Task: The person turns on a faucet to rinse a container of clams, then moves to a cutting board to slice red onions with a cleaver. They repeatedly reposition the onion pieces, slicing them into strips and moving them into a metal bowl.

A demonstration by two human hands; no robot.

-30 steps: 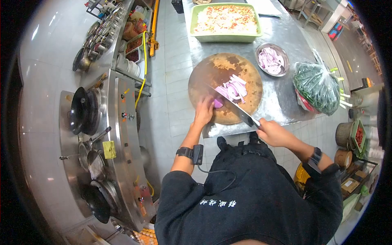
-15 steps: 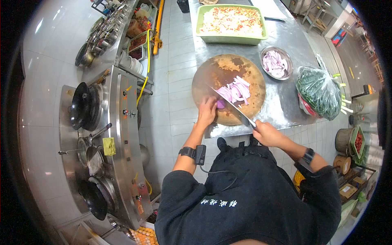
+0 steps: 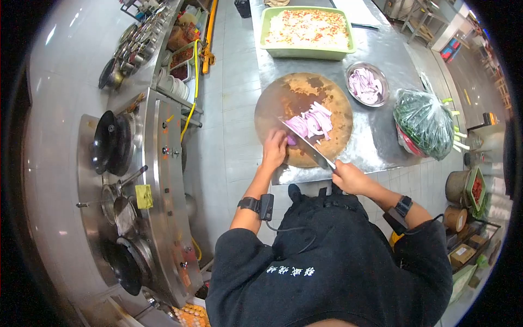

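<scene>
A round wooden chopping board (image 3: 305, 90) lies on a steel table (image 3: 381, 54). A pile of sliced red onion (image 3: 313, 121) sits on the board. My left hand (image 3: 274, 150) presses a small uncut onion piece (image 3: 292, 140) against the board's near side. My right hand (image 3: 348, 177) grips the handle of a cleaver (image 3: 306, 144), whose blade rests across the onion between the piece and the slices.
A steel bowl of onion slices (image 3: 366, 84), a green tray of chopped food (image 3: 306, 30) and a bag of green vegetables (image 3: 426, 122) sit on the table. A wok range (image 3: 131, 180) with woks and ladles stands left across the tiled aisle. Crates and baskets (image 3: 468, 188) are at right.
The cleaver has shifted slightly toward my left hand, and the uncut onion piece looks smaller. My right hand has drawn a little closer to the table edge.
</scene>
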